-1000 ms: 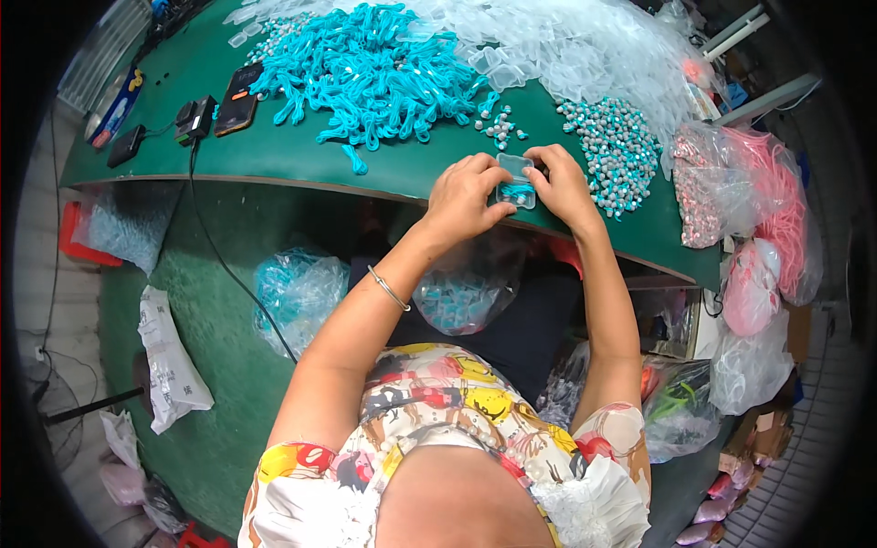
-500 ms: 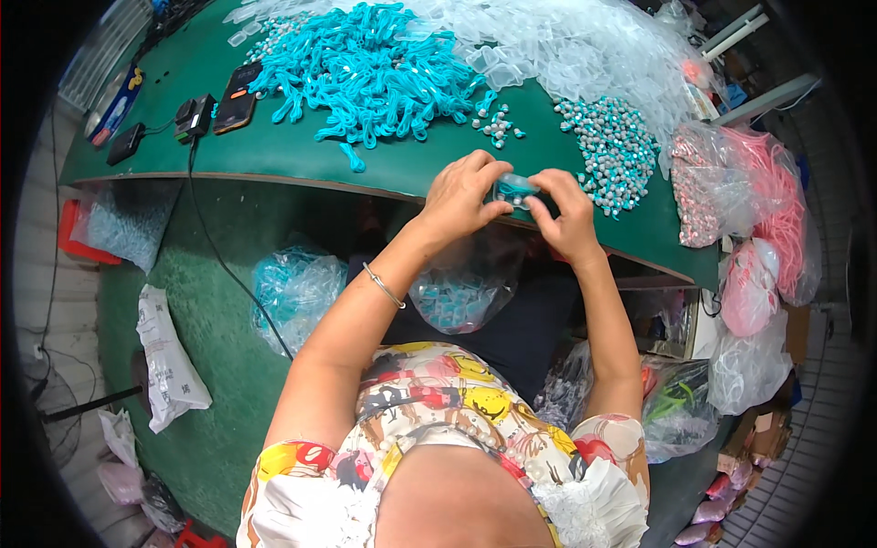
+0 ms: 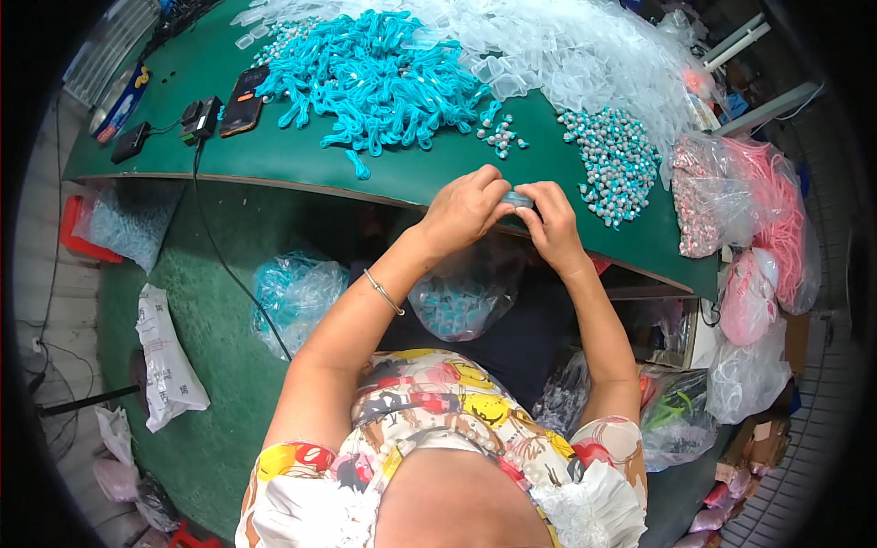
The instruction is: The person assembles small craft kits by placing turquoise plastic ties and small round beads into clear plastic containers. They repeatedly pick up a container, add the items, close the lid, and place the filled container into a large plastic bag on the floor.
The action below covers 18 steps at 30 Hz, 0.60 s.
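Between my two hands, over the table's front edge, is a small clear plastic box (image 3: 518, 198) with teal showing inside. My left hand (image 3: 464, 208) is closed on its left end, thumb and fingers pinching it. On the other end my right hand (image 3: 552, 222) grips with thumb and fingertips. Most of the box is hidden by my fingers. Beyond my hands lie a few loose grey-and-teal beads (image 3: 502, 137). A larger pile of such beads (image 3: 617, 164) is to the right, and a heap of teal cord loops (image 3: 375, 82) to the left.
Clear plastic boxes (image 3: 566, 55) are heaped along the back of the green table (image 3: 274, 160). A phone (image 3: 245, 100) and a small black device (image 3: 199, 119) lie at left. Bags of pink cord (image 3: 772, 201) hang at right. Below the edge sits a bag of filled boxes (image 3: 461, 297).
The box was open-looking and tilted toward me; now it looks flatter and seen edge-on, its lid apparently pressed down. My hands have come closer together around it.
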### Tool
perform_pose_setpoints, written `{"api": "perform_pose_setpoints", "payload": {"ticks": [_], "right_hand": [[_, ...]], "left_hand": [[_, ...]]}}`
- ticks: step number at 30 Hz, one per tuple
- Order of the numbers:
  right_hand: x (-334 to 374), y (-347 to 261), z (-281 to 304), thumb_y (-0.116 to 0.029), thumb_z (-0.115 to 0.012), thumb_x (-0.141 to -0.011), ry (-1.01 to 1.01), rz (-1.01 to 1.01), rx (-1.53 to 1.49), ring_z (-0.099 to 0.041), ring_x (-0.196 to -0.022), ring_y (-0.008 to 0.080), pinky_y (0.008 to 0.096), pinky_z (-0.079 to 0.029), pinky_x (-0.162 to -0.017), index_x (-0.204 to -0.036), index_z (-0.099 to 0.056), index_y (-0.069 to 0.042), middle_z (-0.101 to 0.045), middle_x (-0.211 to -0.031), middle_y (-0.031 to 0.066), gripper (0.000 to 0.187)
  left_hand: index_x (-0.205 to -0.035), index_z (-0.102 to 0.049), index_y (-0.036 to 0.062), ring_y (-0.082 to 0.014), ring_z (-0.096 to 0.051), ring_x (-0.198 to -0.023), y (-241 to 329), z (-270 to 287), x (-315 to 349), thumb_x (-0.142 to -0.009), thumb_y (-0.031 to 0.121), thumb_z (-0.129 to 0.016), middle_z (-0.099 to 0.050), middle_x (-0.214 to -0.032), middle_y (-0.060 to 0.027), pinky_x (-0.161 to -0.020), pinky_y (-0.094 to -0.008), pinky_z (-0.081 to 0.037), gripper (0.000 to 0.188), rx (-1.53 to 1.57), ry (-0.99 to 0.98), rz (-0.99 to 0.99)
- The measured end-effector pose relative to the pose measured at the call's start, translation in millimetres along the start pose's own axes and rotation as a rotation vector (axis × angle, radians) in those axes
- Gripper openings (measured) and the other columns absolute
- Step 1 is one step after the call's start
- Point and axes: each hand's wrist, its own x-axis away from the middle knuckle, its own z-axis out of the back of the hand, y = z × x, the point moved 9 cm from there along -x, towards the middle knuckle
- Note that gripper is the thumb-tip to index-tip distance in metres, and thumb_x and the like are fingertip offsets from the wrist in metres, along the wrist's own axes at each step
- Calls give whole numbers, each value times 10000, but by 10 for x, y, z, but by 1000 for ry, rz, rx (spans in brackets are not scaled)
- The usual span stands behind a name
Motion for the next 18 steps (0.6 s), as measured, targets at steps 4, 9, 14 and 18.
{"api": "perform_pose_setpoints", "payload": {"ticks": [4,9,14,18], "right_hand": [[6,75,-67,-42,-654,-842,-40,-96,-111,-587,-796,301,378,-481,-684,-1009,-632,-12,-584,-909,128,171],[-85,160,-143,-65,-648,-867,-169,-256,-280,-601,-777,237,340,-477,-677,-977,-644,-10,-603,-887,112,123],[-790,621,135,-124,-681,-856,10,-54,-74,-625,-843,282,381,-495,-770,-947,-676,-25,-662,-933,118,135],[-1224,1091,-185,-82,-675,-807,52,36,413,-609,-970,306,421,-490,-806,-1041,-664,-104,-640,-1004,100,236]], "left_hand": [[-939,-630,11,-348,-598,-807,-99,-30,16,-884,172,-665,-569,-911,-136,-686,-424,-492,174,95,-62,36],[-927,-646,14,-335,-601,-775,-139,58,16,-893,175,-659,-575,-889,-135,-670,-409,-494,165,169,36,71],[-900,-652,57,-326,-599,-759,139,81,94,-864,268,-685,-578,-875,-119,-648,-418,-490,216,149,108,32],[-936,-655,75,-288,-602,-769,446,-216,375,-816,278,-719,-585,-879,-95,-676,-399,-485,244,23,-102,-110]]}}
